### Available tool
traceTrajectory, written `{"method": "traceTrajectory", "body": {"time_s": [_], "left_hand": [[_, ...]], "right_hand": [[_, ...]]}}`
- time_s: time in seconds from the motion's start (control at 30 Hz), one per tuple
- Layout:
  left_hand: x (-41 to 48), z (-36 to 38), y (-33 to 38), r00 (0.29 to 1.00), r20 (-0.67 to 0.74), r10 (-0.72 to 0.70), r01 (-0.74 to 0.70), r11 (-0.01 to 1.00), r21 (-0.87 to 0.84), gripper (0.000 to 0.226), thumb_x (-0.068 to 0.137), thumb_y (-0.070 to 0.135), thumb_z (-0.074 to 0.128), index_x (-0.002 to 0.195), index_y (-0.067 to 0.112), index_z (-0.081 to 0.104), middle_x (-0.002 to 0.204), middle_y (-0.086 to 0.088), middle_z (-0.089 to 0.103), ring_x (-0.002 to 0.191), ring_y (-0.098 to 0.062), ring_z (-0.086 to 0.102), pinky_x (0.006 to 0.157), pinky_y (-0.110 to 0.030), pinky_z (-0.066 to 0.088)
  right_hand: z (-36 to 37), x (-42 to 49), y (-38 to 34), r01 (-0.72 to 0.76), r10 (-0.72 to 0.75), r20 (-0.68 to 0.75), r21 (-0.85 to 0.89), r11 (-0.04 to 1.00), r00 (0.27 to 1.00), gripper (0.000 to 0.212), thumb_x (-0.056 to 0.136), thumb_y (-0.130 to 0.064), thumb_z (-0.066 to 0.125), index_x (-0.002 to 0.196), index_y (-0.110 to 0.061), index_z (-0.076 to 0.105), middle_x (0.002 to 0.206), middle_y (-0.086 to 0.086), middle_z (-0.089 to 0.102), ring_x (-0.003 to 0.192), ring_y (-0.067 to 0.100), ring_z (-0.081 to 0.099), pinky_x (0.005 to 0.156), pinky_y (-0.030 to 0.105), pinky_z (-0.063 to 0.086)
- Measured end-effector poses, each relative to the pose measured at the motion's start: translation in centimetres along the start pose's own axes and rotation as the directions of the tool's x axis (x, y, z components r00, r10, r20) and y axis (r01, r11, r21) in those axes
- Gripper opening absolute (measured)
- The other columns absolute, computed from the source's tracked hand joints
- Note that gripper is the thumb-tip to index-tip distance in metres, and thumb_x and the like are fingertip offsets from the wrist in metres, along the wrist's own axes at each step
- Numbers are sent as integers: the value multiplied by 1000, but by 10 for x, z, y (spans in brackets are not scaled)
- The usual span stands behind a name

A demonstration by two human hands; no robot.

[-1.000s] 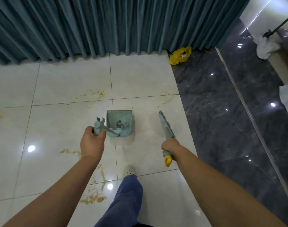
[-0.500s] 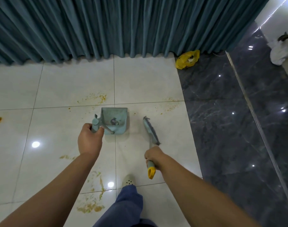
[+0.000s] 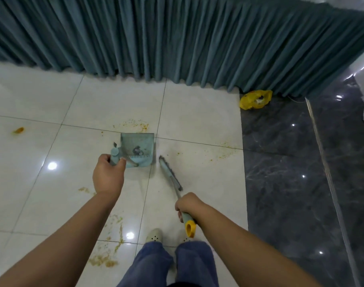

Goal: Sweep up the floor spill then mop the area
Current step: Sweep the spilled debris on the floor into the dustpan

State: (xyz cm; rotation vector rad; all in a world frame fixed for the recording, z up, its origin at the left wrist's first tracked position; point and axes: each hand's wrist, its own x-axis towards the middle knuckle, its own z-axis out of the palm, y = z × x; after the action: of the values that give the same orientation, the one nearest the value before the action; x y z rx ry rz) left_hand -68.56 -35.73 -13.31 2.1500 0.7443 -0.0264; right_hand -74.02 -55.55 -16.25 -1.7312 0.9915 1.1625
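On the spattered floor (image 3: 197,112), my left grip (image 3: 107,175) is holding the dustpan (image 3: 138,146), my right grip (image 3: 190,204) the brush (image 3: 169,172).

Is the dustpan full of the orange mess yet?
No, nearly empty. The dustpan shows a bare blue inside with only one small dark patch, which could be dirt or a print. Orange spill lies on the tiles.

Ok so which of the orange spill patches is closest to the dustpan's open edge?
The crumb scatter just beyond the dustpan lip, toward the curtain. The rest lie farther off: near the shoes, far left, and beside the dark tiles.
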Motion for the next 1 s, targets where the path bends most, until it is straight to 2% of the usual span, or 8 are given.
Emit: {"method": "traceTrajectory", "body": {"time_s": [0.17,0.27,0.3,0.47,0.57,0.73,0.87,1.0], "left_hand": [[-18,-7,-5,993,-59,-105,101,993,-69,27,86,31,60,103,10,54,89,-11,65,78,-35,65,73,-47,55],[-34,-10,-10,981,-115,-158,149,985,-83,26,87,28,58,105,9,55,88,-11,64,78,-33,64,71,-43,54],[-39,-10,-12,975,-132,-176,165,982,-87,25,87,27,58,104,9,55,87,-11,64,77,-33,64,68,-41,52],[-68,-14,-28,942,-214,-261,240,964,-119,17,88,27,58,97,14,53,82,-9,62,74,-33,64,65,-41,52],[-88,-18,-41,916,-260,-306,285,952,-114,15,87,28,58,94,17,52,81,-8,62,73,-32,64,66,-43,53],[-117,-32,-63,881,-314,-353,324,935,-141,13,88,26,58,94,17,51,80,-9,60,73,-33,63,63,-43,52],[-131,-49,-83,843,-347,-411,362,911,-199,12,88,25,58,93,16,51,83,-12,62,75,-36,63,66,-47,53],[-149,-64,-106,805,-376,-458,392,888,-242,12,89,24,58,95,16,51,80,-8,61,72,-35,64,60,-38,50]], "right_hand": [[-48,17,-21,110,-115,-73,-73,991,991,17,90,-3,48,107,1,50,88,16,53,72,26,53,63,29,45],[-77,29,-33,166,-176,-72,-123,978,982,1,89,-1,49,89,-1,49,85,14,52,61,21,48,54,28,43],[-85,31,-37,177,-189,-65,-156,972,980,8,90,0,48,82,-4,49,77,11,50,59,18,46,53,27,41],[-102,52,-46,211,-220,-17,-209,955,975,13,95,1,42,83,2,48,62,12,42,47,19,46,41,24,40],[-89,55,-51,206,-197,61,-363,909,978,10,94,-3,43,89,0,50,68,9,42,54,17,44,44,25,41],[-39,37,-53,271,-221,157,-555,786,963,31,92,-2,46,65,-16,37,70,0,40,58,11,40,51,22,41],[5,25,-41,289,-208,207,-543,789,956,29,91,-2,46,66,-15,39,71,1,42,59,13,42,56,24,41],[51,7,-25,336,-213,275,-558,759,938,14,91,-2,46,83,-14,46,72,-1,43,60,10,43,56,22,44]]}}
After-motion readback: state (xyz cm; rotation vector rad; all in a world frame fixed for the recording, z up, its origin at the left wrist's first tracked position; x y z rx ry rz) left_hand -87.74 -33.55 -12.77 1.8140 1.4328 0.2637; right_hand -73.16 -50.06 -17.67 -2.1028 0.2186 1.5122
